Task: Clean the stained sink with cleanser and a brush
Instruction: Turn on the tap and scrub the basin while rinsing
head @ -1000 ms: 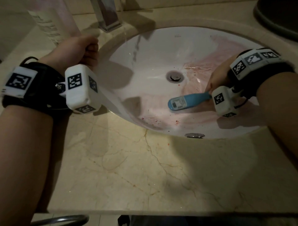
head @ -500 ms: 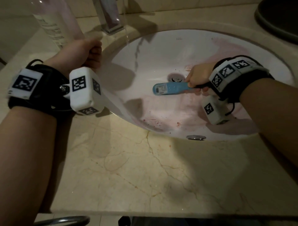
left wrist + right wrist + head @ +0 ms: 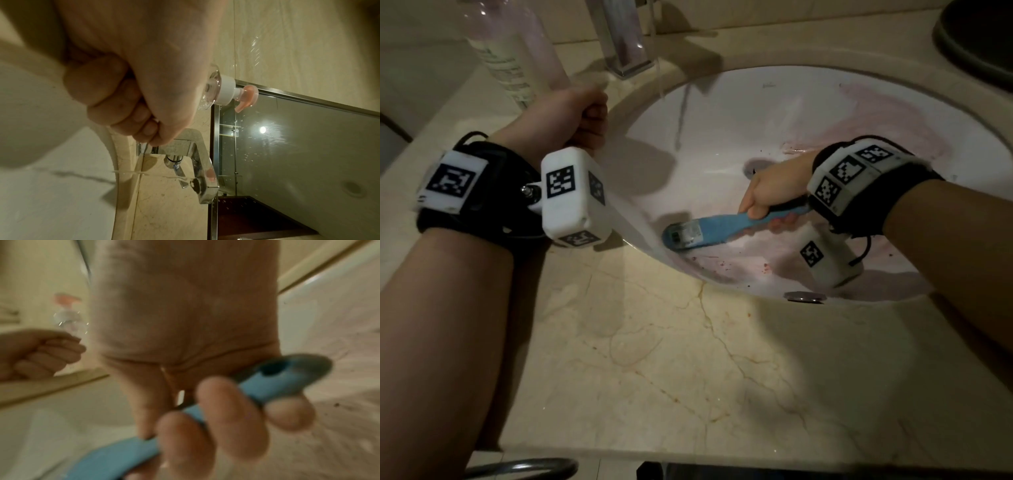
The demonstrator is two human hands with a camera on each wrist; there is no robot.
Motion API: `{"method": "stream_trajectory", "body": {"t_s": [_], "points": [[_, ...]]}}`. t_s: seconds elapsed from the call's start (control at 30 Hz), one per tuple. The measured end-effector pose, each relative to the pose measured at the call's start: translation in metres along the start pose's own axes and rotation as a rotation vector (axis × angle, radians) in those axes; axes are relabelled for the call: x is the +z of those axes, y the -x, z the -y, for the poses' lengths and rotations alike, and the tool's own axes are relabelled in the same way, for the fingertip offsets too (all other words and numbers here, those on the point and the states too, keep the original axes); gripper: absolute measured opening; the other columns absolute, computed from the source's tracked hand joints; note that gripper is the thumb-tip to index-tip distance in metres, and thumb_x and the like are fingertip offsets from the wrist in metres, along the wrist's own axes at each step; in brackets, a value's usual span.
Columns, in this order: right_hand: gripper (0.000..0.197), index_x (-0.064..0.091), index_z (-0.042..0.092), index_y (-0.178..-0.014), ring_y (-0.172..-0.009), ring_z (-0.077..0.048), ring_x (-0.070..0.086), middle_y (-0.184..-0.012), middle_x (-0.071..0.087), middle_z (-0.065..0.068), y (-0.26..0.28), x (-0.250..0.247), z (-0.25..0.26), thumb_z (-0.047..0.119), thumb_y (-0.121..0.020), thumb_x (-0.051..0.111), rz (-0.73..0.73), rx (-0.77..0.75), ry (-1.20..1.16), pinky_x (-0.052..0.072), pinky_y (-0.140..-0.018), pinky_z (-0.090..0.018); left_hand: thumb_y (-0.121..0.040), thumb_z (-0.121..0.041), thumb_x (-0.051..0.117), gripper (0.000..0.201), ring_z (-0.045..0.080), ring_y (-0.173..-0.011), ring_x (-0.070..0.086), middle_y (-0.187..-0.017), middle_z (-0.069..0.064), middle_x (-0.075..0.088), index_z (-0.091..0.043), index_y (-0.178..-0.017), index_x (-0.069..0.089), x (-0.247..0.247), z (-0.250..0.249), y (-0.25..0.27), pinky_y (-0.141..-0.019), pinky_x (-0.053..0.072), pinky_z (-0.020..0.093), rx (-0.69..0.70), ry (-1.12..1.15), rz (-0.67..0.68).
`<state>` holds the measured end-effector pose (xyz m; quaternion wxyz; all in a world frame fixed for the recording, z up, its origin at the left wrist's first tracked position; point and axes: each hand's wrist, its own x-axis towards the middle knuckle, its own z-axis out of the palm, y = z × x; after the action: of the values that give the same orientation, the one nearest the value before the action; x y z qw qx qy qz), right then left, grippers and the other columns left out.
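Observation:
A white sink (image 3: 739, 113) carries pink stains (image 3: 887, 116) on its right wall and red specks near the front. My right hand (image 3: 774, 192) grips the handle of a blue brush (image 3: 709, 229), whose head presses on the basin's left front wall. In the right wrist view my fingers (image 3: 232, 415) wrap the blue brush handle (image 3: 267, 386). My left hand (image 3: 571, 116) is a closed fist holding nothing, resting on the counter at the sink's left rim; its curled fingers (image 3: 123, 105) fill the left wrist view. The clear cleanser pump bottle (image 3: 513, 51) stands behind it.
A chrome faucet (image 3: 623, 37) at the back runs a thin stream of water (image 3: 659, 75) into the basin. A marble counter (image 3: 688, 359) surrounds the sink. A dark round object (image 3: 979, 37) sits at the far right corner. The mirror (image 3: 298, 146) rises behind the faucet.
My right hand has swept the brush from the basin's right side past the drain to the left front wall. The left fist has stayed at the rim.

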<state>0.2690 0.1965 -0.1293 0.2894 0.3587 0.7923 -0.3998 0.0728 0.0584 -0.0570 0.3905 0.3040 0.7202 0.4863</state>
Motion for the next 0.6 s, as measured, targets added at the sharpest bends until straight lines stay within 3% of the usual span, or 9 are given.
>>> {"method": "stream_trajectory", "body": {"t_s": [0.1, 0.13, 0.2, 0.27, 0.3, 0.4, 0.5, 0.6], "points": [[0.026, 0.063, 0.009, -0.114, -0.051, -0.016, 0.046, -0.064, 0.05, -0.001, -0.006, -0.01, -0.004, 0.012, -0.091, 0.05, -0.422, 0.019, 0.149, 0.039, -0.047, -0.025, -0.099, -0.017, 0.028, 0.04, 0.003, -0.024, 0.022, -0.033, -0.01, 0.026, -0.021, -0.061, 0.02, 0.001, 0.0, 0.0, -0.024, 0.018, 0.01, 0.012, 0.01, 0.001], [0.029, 0.06, 0.005, -0.118, -0.05, -0.015, 0.045, -0.063, 0.049, -0.001, -0.006, -0.011, -0.006, 0.012, -0.091, 0.05, -0.437, 0.026, 0.145, 0.038, -0.047, -0.025, -0.1, -0.018, 0.028, 0.04, 0.003, -0.024, 0.022, -0.033, -0.009, 0.026, -0.021, -0.061, 0.02, 0.001, 0.0, 0.0, -0.024, 0.018, 0.01, 0.014, 0.017, 0.003], [0.029, 0.057, -0.005, -0.115, -0.046, -0.017, 0.039, -0.058, 0.046, -0.006, -0.005, -0.008, -0.008, 0.007, -0.093, 0.042, -0.17, 0.039, 0.017, 0.032, -0.045, -0.023, -0.1, -0.018, 0.028, 0.04, 0.003, -0.024, 0.023, -0.033, -0.009, 0.026, -0.021, -0.061, 0.02, 0.0, 0.0, 0.0, -0.024, 0.018, 0.01, 0.011, 0.034, 0.011], [0.029, 0.06, -0.005, -0.108, -0.045, -0.017, 0.036, -0.053, 0.045, -0.007, -0.003, 0.0, -0.005, 0.005, -0.094, 0.037, 0.052, 0.042, -0.059, 0.03, -0.044, -0.022, -0.1, -0.018, 0.028, 0.04, 0.004, -0.025, 0.023, -0.034, -0.01, 0.026, -0.021, -0.061, 0.02, -0.001, 0.0, 0.0, -0.025, 0.019, 0.01, 0.007, 0.044, 0.015], [0.027, 0.062, -0.002, -0.106, -0.045, -0.017, 0.038, -0.053, 0.047, -0.006, -0.004, 0.0, -0.003, 0.007, -0.093, 0.04, 0.02, 0.043, -0.037, 0.031, -0.045, -0.022, -0.1, -0.017, 0.028, 0.04, 0.004, -0.025, 0.023, -0.034, -0.01, 0.026, -0.021, -0.061, 0.02, -0.001, 0.0, 0.0, -0.025, 0.019, 0.01, 0.007, 0.046, 0.016], [0.029, 0.062, 0.009, -0.117, -0.05, -0.014, 0.047, -0.061, 0.052, 0.001, -0.007, -0.009, -0.002, 0.015, -0.09, 0.053, -0.384, 0.029, 0.19, 0.039, -0.049, -0.022, -0.099, -0.016, 0.028, 0.04, 0.003, -0.025, 0.023, -0.033, -0.01, 0.027, -0.02, -0.061, 0.021, -0.001, 0.001, 0.001, -0.025, 0.018, 0.01, 0.01, 0.046, 0.011], [0.035, 0.057, 0.007, -0.125, -0.053, -0.012, 0.045, -0.065, 0.048, 0.002, -0.007, -0.014, -0.004, 0.013, -0.091, 0.052, -0.455, 0.05, 0.246, 0.04, -0.05, -0.022, -0.1, -0.016, 0.028, 0.04, 0.003, -0.024, 0.022, -0.032, -0.01, 0.026, -0.02, -0.06, 0.02, -0.001, 0.0, 0.001, -0.024, 0.018, 0.01, 0.011, 0.061, 0.007], [0.033, 0.057, 0.004, -0.123, -0.052, -0.011, 0.045, -0.064, 0.049, 0.001, -0.008, -0.023, 0.004, 0.01, -0.092, 0.049, -0.53, 0.015, 0.145, 0.039, -0.042, -0.022, -0.099, -0.016, 0.03, 0.04, 0.003, -0.023, 0.022, -0.032, -0.011, 0.027, -0.02, -0.06, 0.022, -0.003, 0.0, 0.002, -0.023, 0.017, 0.011, 0.011, 0.078, 0.002]]}}
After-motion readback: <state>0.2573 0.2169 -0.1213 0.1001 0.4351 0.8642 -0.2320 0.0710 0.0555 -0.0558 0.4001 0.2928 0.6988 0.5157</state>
